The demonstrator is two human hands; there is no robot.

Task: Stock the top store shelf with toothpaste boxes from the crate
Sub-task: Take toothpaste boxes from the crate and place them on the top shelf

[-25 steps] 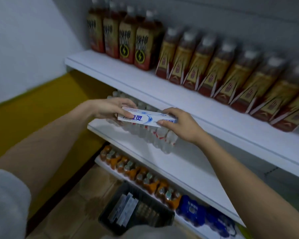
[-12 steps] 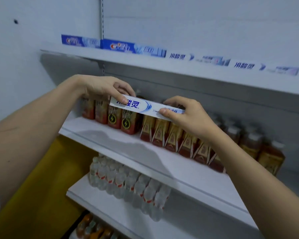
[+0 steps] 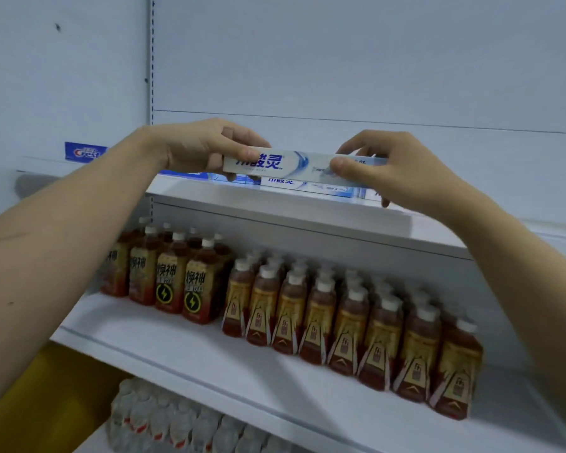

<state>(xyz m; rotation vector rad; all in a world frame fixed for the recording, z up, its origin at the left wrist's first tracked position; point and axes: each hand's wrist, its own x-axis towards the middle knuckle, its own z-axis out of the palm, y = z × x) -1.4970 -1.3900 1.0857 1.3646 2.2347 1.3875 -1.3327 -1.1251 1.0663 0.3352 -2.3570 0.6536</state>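
Note:
A long white and blue toothpaste box (image 3: 294, 165) is held level just above the top shelf (image 3: 307, 210). My left hand (image 3: 206, 148) pinches its left end and my right hand (image 3: 376, 165) pinches its right end. Directly under it, a row of toothpaste boxes (image 3: 307, 188) lies along the shelf's front. A blue Crest box (image 3: 84, 152) lies further left on the same shelf. The crate is out of view.
On the middle shelf (image 3: 209, 361) stand brown drink bottles (image 3: 340, 315) in rows, with lightning-label bottles (image 3: 177, 282) at the left. Clear water bottles (image 3: 164, 420) fill the shelf below. A white back wall rises behind the top shelf. A yellow wall panel (image 3: 46, 403) shows at bottom left.
Both hands have lifted the box from the lower shelves up to the top shelf. The view has tilted upward, and the crate on the floor has left the frame.

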